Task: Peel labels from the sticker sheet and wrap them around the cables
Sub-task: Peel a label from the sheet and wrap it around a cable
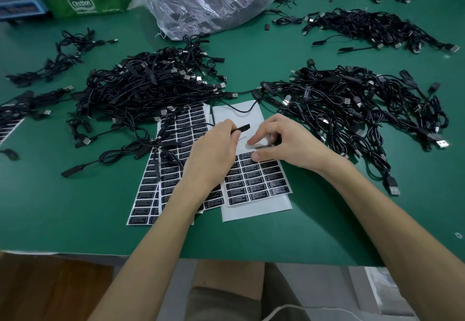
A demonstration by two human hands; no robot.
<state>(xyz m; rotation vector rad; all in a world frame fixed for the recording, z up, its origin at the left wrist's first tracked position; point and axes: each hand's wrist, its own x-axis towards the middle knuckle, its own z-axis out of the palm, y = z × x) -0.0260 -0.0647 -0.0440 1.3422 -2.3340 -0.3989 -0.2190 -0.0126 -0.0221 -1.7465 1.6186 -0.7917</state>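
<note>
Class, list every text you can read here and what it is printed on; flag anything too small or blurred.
"Cestbon": green carton.
"怡寶": that carton's white top.
"LED CONTROLLER": black labels on the sticker sheet.
Too small to read: finer lines on the labels, small print under "Cestbon".

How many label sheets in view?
4 label sheets visible: one under the right hand, two overlapping under the left hand, one at the left edge of the table. More may be stacked beneath.
</note>
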